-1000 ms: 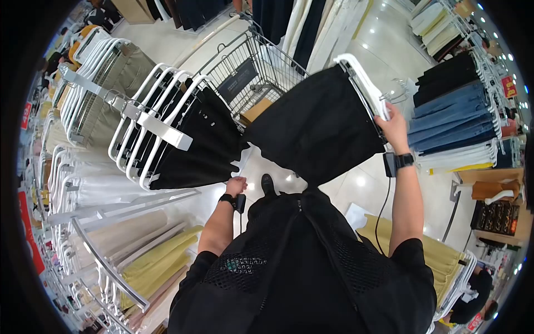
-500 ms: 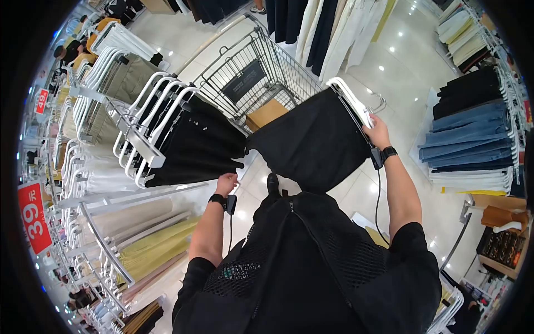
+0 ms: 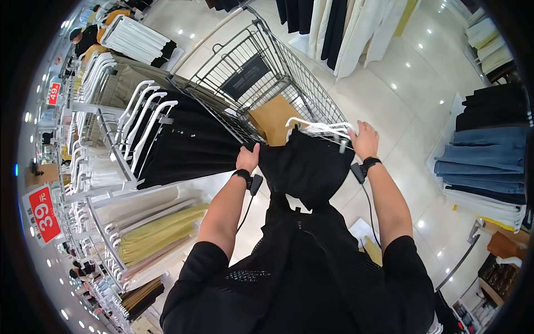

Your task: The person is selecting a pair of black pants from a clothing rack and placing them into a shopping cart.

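Note:
A bunched black garment (image 3: pixel 311 172), a skirt or shorts, hangs in front of my body from white clip hangers (image 3: pixel 320 127). My right hand (image 3: pixel 364 140) is closed on the right end of those hangers. At the garment's left edge, my left hand (image 3: pixel 248 157) is closed on the cloth with the thumb up; most of its fingertips are hidden. Just left of it, more black garments (image 3: pixel 192 142) hang from white hangers on a metal rack. Right behind the held garment is a wire shopping cart (image 3: pixel 300 67) with a brown cardboard piece (image 3: pixel 275 118) in it.
Yellow and pale garments (image 3: pixel 161 234) hang on a lower rail at left, near a red price sign (image 3: pixel 44 213). Jeans (image 3: pixel 481 151) hang at right. Long white and dark trousers (image 3: pixel 356 33) hang behind the cart. Tiled floor (image 3: pixel 397 117) runs between the racks.
My left hand has risen from below the rack and taken hold of the garment's edge. My right hand has moved slightly left and down; the spread garment is now bunched, its hanger turned.

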`<state>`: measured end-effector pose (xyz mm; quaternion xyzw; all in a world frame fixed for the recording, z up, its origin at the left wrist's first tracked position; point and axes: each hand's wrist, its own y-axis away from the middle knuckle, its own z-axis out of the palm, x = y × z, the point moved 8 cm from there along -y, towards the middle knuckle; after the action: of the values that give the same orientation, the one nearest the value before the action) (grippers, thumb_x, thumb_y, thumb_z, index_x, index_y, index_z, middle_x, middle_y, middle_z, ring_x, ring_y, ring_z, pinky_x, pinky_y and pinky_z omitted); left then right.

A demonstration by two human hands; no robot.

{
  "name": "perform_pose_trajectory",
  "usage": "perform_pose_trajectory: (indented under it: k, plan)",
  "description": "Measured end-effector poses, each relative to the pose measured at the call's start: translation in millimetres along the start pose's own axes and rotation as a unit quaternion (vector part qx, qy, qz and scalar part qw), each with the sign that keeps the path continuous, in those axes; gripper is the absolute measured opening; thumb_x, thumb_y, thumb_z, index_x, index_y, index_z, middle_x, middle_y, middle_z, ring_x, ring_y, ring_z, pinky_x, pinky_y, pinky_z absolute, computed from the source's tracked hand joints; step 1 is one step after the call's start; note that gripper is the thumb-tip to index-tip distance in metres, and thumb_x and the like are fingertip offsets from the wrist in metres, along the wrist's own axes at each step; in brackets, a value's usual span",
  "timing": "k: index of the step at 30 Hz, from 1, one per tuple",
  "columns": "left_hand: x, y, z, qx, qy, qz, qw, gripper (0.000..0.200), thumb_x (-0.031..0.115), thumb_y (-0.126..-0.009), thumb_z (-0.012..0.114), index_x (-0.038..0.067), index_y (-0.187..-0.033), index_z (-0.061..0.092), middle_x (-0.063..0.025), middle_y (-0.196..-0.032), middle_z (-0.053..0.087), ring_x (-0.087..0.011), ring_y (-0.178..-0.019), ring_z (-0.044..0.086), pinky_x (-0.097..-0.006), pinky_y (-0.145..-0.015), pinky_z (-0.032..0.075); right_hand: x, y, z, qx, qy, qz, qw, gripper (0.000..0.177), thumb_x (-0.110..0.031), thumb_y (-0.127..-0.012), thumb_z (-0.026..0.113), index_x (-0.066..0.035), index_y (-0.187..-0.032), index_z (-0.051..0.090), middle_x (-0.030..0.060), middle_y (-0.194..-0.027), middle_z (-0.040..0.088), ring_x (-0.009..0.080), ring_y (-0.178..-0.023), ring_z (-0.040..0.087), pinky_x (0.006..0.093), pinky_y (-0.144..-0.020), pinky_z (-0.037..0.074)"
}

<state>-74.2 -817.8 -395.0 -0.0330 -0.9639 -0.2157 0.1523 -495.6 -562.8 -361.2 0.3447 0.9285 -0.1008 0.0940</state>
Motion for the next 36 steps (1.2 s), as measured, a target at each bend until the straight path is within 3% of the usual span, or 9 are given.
perform_pose_trajectory:
  k: [1, 3, 6, 9, 13, 16, 22, 29, 36]
  plan:
    - [-5.6, -6.3, 10.4, 0.003, 0.011, -0.049, 0.999, 0.083, 0.063, -0.097, 0.055, -0.011, -0.134, 0.051, -0.0341, -0.127, 0.065, -0.0445, -0.124, 0.061, -0.0492, -0.105, 0.048, -5.9, 4.8, 7.8, -0.020, -0.014, -0.011, 1.000, 0.056, -0.043, -0.096, 0.066, -0.010, -0.140, 0.057, 0.0146, -0.128, 0.064, 0.0327, -0.119, 0.061, 0.0521, -0.101, 0.046]
    - [-12.8, -15.7, 30.8, 0.081, 0.115, -0.134, 0.981, 0.072, 0.053, -0.099, 0.057, -0.013, -0.128, 0.052, -0.0386, -0.119, 0.065, -0.0493, -0.114, 0.065, -0.0504, -0.100, 0.051, -8.6, 19.9, 26.7, -0.177, -0.044, 0.042, 0.982, 0.062, -0.042, -0.097, 0.065, -0.010, -0.148, 0.049, 0.0166, -0.124, 0.065, 0.0349, -0.113, 0.065, 0.0517, -0.095, 0.051]
    - [-15.7, -10.6, 48.9, 0.164, 0.203, -0.169, 0.951, 0.048, 0.032, -0.103, 0.055, -0.011, -0.124, 0.056, -0.0352, -0.117, 0.067, -0.0493, -0.112, 0.065, -0.0516, -0.096, 0.051, 20.6, 42.7, 54.1, -0.171, -0.103, 0.112, 0.973, 0.061, -0.036, -0.102, 0.058, -0.007, -0.152, 0.039, 0.0219, -0.122, 0.066, 0.0415, -0.109, 0.067, 0.0524, -0.091, 0.053]
    - [-16.2, -1.0, 50.6, 0.242, 0.195, -0.189, 0.931, 0.042, 0.032, -0.103, 0.056, -0.005, -0.122, 0.061, -0.0311, -0.114, 0.070, -0.0466, -0.108, 0.067, -0.0517, -0.094, 0.052, 28.5, 48.9, 72.1, -0.212, -0.115, 0.162, 0.957, 0.055, -0.035, -0.105, 0.052, -0.003, -0.149, 0.039, 0.0269, -0.123, 0.067, 0.0448, -0.110, 0.067, 0.0537, -0.092, 0.053]
    - [-8.5, 3.1, 43.5, 0.243, 0.203, -0.192, 0.929, 0.038, 0.033, -0.103, 0.057, -0.002, -0.115, 0.063, -0.0293, -0.108, 0.072, -0.0472, -0.102, 0.069, -0.0530, -0.089, 0.054, 24.1, 43.2, 74.3, -0.179, -0.106, 0.167, 0.964, 0.046, -0.034, -0.107, 0.049, -0.001, -0.137, 0.042, 0.0298, -0.114, 0.068, 0.0470, -0.106, 0.068, 0.0543, -0.092, 0.053]
    - [-11.6, -8.1, 46.5, 0.245, 0.175, -0.197, 0.933, 0.037, 0.034, -0.102, 0.058, -0.001, -0.115, 0.064, -0.0273, -0.108, 0.073, -0.0470, -0.101, 0.069, -0.0539, -0.088, 0.054, 28.1, 35.5, 82.5, -0.254, -0.087, 0.167, 0.949, 0.041, -0.035, -0.107, 0.048, -0.001, -0.130, 0.044, 0.0296, -0.110, 0.070, 0.0473, -0.103, 0.068, 0.0551, -0.090, 0.053]
    - [-3.3, -13.3, 30.8, 0.238, 0.154, -0.224, 0.933, 0.047, 0.035, -0.102, 0.058, -0.002, -0.131, 0.061, -0.0268, -0.109, 0.073, -0.0446, -0.102, 0.070, -0.0520, -0.088, 0.056, 27.6, 26.7, 91.6, -0.288, -0.048, 0.155, 0.944, 0.043, -0.038, -0.106, 0.048, 0.000, -0.125, 0.045, 0.0296, -0.107, 0.071, 0.0470, -0.104, 0.069, 0.0557, -0.091, 0.053]
    - [-11.8, -27.3, 17.9, 0.240, 0.143, -0.209, 0.937, 0.049, 0.036, -0.102, 0.058, 0.000, -0.136, 0.058, -0.0257, -0.109, 0.073, -0.0440, -0.102, 0.070, -0.0519, -0.088, 0.056, 6.9, 35.5, 92.3, -0.327, -0.021, 0.171, 0.929, 0.045, -0.038, -0.106, 0.047, 0.002, -0.125, 0.045, 0.0302, -0.111, 0.071, 0.0467, -0.107, 0.069, 0.0552, -0.093, 0.053]
    - [-2.5, -38.6, 5.0, 0.267, 0.156, -0.185, 0.933, 0.032, 0.033, -0.101, 0.059, 0.003, -0.112, 0.062, -0.0262, -0.096, 0.073, -0.0465, -0.092, 0.070, -0.0556, -0.079, 0.055, 0.0, 20.2, 105.9, -0.351, 0.015, 0.144, 0.925, 0.051, -0.041, -0.105, 0.048, 0.005, -0.127, 0.043, 0.0297, -0.110, 0.072, 0.0458, -0.107, 0.070, 0.0526, -0.095, 0.053]
